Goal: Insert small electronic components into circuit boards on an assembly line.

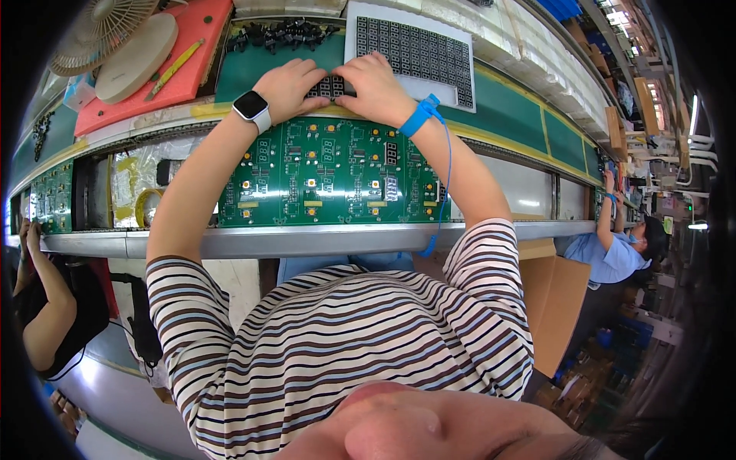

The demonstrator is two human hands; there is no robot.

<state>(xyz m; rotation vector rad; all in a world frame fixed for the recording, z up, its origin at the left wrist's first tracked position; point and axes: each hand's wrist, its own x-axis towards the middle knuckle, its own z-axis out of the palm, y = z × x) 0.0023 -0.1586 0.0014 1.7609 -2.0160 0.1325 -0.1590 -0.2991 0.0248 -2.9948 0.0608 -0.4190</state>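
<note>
Both my hands are together at the far side of the work line. My left hand [290, 86], with a watch on its wrist, presses its fingers against one side of a small cluster of black seven-segment displays [330, 87]. From the other side my right hand [374, 86] grips the same cluster, and its fingers partly hide it. A blue wrist strap [420, 117] with a coiled cord is on my right wrist. Below my hands lies a green circuit board panel [291, 172] with orange-topped buttons. A few displays are seated on it, while other display outlines are bare.
A white foam tray [464, 46] of displays lies beyond my right hand. Black components [277, 34] are heaped beyond my left. A fan [100, 31] and yellow cutter [175, 69] sit on red foam [205, 46]. A metal rail [322, 239] edges the line; co-workers are at both sides.
</note>
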